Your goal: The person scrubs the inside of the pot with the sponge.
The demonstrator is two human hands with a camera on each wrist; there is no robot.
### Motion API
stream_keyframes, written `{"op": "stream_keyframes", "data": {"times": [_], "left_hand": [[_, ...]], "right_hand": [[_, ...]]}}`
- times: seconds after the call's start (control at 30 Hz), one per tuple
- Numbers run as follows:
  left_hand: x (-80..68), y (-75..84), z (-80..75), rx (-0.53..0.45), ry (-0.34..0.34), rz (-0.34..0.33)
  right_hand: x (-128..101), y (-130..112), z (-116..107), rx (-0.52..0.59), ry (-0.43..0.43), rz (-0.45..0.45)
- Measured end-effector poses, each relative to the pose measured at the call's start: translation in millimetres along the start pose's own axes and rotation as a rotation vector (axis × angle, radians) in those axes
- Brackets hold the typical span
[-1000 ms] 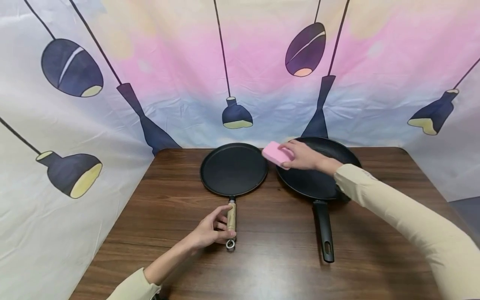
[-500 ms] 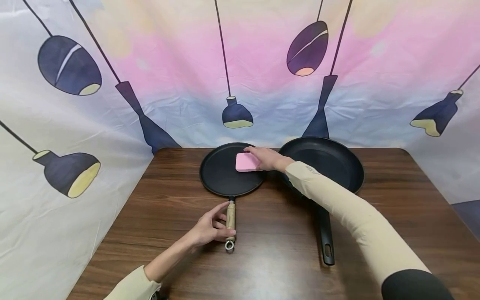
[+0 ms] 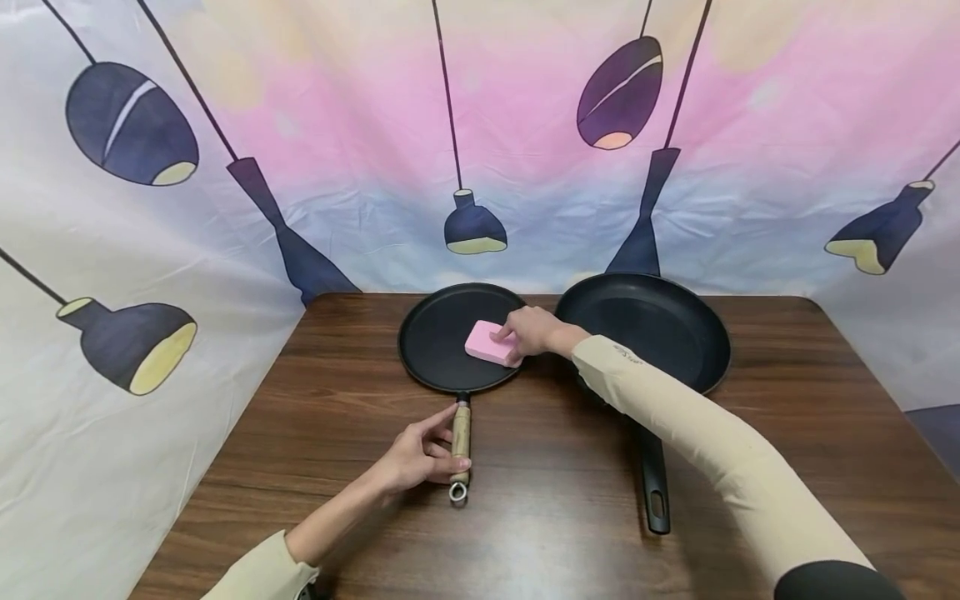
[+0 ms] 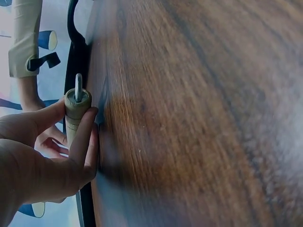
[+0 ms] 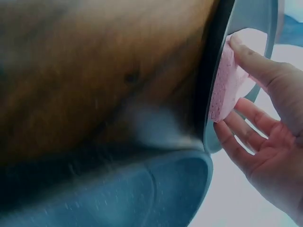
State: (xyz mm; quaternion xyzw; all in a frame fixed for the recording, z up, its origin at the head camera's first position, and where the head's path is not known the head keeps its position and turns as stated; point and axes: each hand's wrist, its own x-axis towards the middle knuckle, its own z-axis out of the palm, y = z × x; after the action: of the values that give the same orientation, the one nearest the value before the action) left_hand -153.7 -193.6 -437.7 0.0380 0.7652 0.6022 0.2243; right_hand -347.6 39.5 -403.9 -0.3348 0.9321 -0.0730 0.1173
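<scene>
On a dark brown wood-grain desk [image 3: 570, 508] we work with both hands. Our left hand [image 3: 416, 457] curls thumb and fingers around the pale wooden handle [image 3: 461, 443] of the flat, round black griddle pan [image 3: 438, 354]; the left wrist view shows that grip wrapped about the handle's end, where a small metal hanging ring [image 4: 78, 86] sticks out. Our right hand [image 3: 531, 330] reaches across the desk and holds a pink rectangular sponge [image 3: 488, 342] against the griddle's flat surface, on its right half; the right wrist view shows the thumb on one edge of the sponge and the fingers on the other, so this grip is closed on the sponge. Just right of the griddle sits a larger, deeper black frying pan [image 3: 660, 321] with a long black handle [image 3: 654, 487] pointing toward us; our cream sleeve [image 3: 675, 417] crosses over its near rim. Whether the two pans touch we cannot tell. Behind and beside the desk hangs a fabric backdrop [image 3: 315, 125] in washed pink, yellow and pale blue, printed with dark navy pendant lamps.
</scene>
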Motion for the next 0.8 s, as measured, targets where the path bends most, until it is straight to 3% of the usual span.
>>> {"op": "stream_keyframes", "data": {"times": [0.17, 0.4, 0.8], "left_hand": [[2.5, 1.4, 0.2, -0.002, -0.013, 0.006], [2.5, 2.5, 0.0, 0.005, -0.017, -0.014], [1.4, 6.6, -0.9, 0.035, -0.045, -0.062]], "right_hand": [[-5, -16, 9, -0.017, 0.048, -0.066], [5, -52, 18, -0.016, 0.038, -0.174], [44, -86, 22, -0.158, 0.074, -0.125]]}}
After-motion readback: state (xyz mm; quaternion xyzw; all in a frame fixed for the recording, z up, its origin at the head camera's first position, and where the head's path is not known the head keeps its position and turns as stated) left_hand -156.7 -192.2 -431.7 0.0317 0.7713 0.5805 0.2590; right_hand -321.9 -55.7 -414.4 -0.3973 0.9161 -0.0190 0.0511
